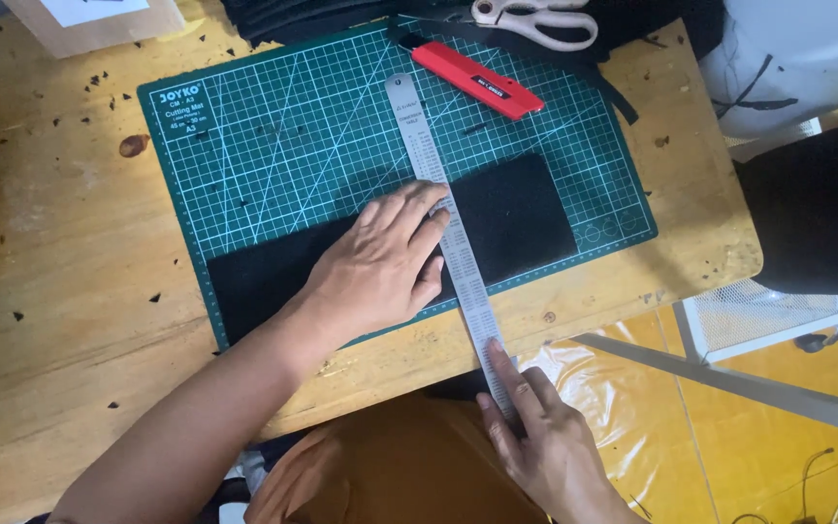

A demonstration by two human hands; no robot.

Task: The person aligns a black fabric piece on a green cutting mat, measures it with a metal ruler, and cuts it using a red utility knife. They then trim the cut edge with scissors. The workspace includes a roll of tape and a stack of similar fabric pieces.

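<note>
A long steel ruler (438, 184) lies diagonally across a black sheet of fabric or foam (516, 218) on a green gridded cutting mat (273, 146). My left hand (380, 267) lies flat, fingers spread, pressing the black sheet and the ruler's left edge. My right hand (540, 442) is below the table's front edge, its index finger resting on the ruler's near end, which sticks out past the table. Neither hand grips anything.
A red utility knife (477, 80) lies on the mat's far right part, and scissors (535, 19) sit on black material behind it. A cardboard box (89, 21) stands at the far left. Small black scraps dot the wooden table (60, 252). Yellow floor shows at the right.
</note>
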